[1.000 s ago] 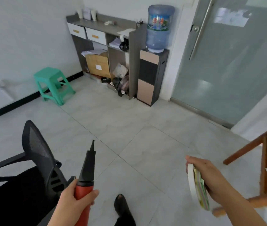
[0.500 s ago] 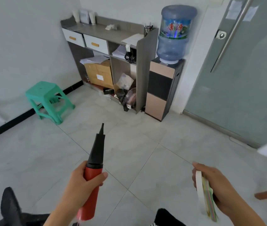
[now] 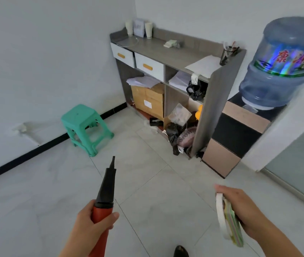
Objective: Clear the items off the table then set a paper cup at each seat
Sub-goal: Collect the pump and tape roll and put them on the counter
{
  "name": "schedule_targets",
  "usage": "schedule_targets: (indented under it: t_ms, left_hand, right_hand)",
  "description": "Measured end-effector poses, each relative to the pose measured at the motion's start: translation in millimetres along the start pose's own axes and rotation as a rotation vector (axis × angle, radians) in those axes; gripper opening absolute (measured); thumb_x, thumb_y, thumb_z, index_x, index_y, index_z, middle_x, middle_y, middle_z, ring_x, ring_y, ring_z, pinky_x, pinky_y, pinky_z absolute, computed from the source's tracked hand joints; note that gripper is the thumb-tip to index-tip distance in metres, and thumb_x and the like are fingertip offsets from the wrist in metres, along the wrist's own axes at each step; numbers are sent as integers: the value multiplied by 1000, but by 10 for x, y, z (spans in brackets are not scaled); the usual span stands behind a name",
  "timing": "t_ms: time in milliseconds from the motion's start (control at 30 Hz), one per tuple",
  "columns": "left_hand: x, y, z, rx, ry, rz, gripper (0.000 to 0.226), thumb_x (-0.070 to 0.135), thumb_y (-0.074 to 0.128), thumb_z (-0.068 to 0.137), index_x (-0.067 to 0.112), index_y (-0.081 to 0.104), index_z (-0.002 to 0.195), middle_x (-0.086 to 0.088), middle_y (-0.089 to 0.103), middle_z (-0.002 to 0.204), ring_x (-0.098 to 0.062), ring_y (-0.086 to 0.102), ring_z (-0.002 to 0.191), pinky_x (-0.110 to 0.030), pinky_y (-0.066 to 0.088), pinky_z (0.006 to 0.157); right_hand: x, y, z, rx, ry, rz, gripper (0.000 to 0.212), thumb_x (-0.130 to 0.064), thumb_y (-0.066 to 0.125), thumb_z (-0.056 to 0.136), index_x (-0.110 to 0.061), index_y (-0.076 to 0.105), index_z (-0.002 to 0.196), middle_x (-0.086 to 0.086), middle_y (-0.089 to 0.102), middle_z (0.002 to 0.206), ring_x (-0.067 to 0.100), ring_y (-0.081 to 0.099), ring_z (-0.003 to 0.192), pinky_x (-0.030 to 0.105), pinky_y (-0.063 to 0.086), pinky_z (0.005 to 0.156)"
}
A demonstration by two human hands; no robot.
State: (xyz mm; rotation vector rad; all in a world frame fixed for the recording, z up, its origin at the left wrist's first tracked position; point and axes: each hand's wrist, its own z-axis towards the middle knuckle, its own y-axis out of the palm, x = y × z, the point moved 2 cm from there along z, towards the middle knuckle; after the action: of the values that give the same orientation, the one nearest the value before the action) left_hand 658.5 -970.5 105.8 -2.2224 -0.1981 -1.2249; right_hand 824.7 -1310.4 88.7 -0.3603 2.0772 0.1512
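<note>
My left hand [image 3: 93, 222] grips a red hand pump [image 3: 105, 199] by its body, its black nozzle pointing up and away. My right hand [image 3: 244, 208] holds a white roll of tape [image 3: 220, 216] together with a stack of coloured paper [image 3: 234, 226], edge-on to me. Two stacks of white paper cups [image 3: 148, 30] stand at the back left corner of a grey cabinet top [image 3: 158, 51], well ahead of both hands. The table is out of view.
The grey cabinet [image 3: 214, 108] holds drawers, papers, a cardboard box [image 3: 148, 100] and bags on its shelves. A water dispenser [image 3: 238, 138] with a blue bottle [image 3: 281, 64] stands to its right, a green plastic stool [image 3: 86, 127] to its left. A glass door [image 3: 299, 175] is far right.
The view has moved forward toward the cabinet, which looms larger. The black office chair and the wooden chair have left the frame. Both hands keep their same holds.
</note>
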Motion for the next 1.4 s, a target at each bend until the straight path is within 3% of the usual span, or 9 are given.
schedule_targets:
  t_ms: [233, 500, 600, 767, 867, 933, 967, 1100, 1400]
  left_hand:
    - [304, -128, 1298, 57, -77, -80, 29, 8, 85, 70, 10, 64, 90, -16, 73, 63, -24, 71, 53, -33, 55, 53]
    - [1049, -486, 3307, -3, -53, -55, 32, 13, 86, 70, 13, 62, 91, -14, 74, 64, -23, 70, 53, -31, 54, 51]
    - [1533, -649, 4004, -48, -4, -23, 33, 10, 86, 69, 10, 63, 92, -16, 73, 64, -26, 72, 55, -42, 59, 59]
    - [2213, -496, 4963, -162, 49, 11, 41, 21, 91, 60, 11, 63, 90, -15, 73, 65, -29, 72, 59, -48, 60, 65]
    - [2537, -258, 5461, -212, 44, 2, 59, 40, 87, 42, 14, 64, 90, -13, 73, 66, -30, 73, 60, -47, 60, 63]
    - [2697, -100, 5806, -241, 32, 10, 63, 43, 85, 38, 17, 64, 91, -11, 74, 66, -30, 73, 61, -46, 59, 63]
    - [2782, -35, 5975, -241, 26, 14, 61, 40, 87, 40, 16, 64, 92, -11, 74, 65, -29, 73, 60, -45, 59, 62]
    - [3199, 75, 6649, -191, 25, 35, 51, 28, 85, 48, 13, 64, 93, -14, 73, 62, -28, 72, 57, -40, 58, 58]
    - [4218, 381, 7814, -148, 73, 57, 38, 6, 89, 65, 15, 64, 92, -18, 73, 65, -26, 71, 55, -39, 57, 58]
  right_hand:
    - [-1183, 689, 1507, -178, -82, -66, 46, -38, 68, 84, -22, 40, 51, -3, 36, 46, 13, 33, 41, 16, 34, 41]
    - [-1641, 1212, 2838, 13, 66, 19, 39, -38, 70, 78, -18, 43, 58, -1, 39, 48, 12, 37, 39, 20, 34, 42]
    - [-2046, 1362, 3191, 35, 57, 54, 44, -35, 65, 85, -19, 47, 48, 0, 39, 46, 13, 36, 37, 24, 31, 44]
    - [-2495, 1347, 3756, 99, 75, 142, 40, -37, 66, 82, -8, 49, 60, 2, 42, 45, 15, 38, 36, 22, 36, 42]
    - [-2675, 1316, 4169, 134, 93, 132, 36, -41, 69, 74, -13, 62, 53, 18, 51, 56, 22, 46, 46, 25, 39, 45]
    - [-2802, 1234, 4534, 153, 102, 120, 32, -39, 72, 75, -11, 71, 59, 32, 59, 69, 34, 59, 60, 31, 50, 61]
    - [-2877, 1187, 4733, 150, 107, 129, 33, -39, 72, 74, -9, 71, 61, 30, 60, 67, 37, 61, 63, 32, 52, 70]
    - [-3319, 1012, 5610, 153, 124, 178, 46, -42, 69, 76, -17, 44, 46, 3, 40, 45, 19, 38, 40, 28, 35, 51]
    - [-4535, 1038, 7240, 97, -3, 185, 46, -51, 63, 85, -11, 53, 64, 11, 49, 56, 20, 47, 45, 26, 43, 49]
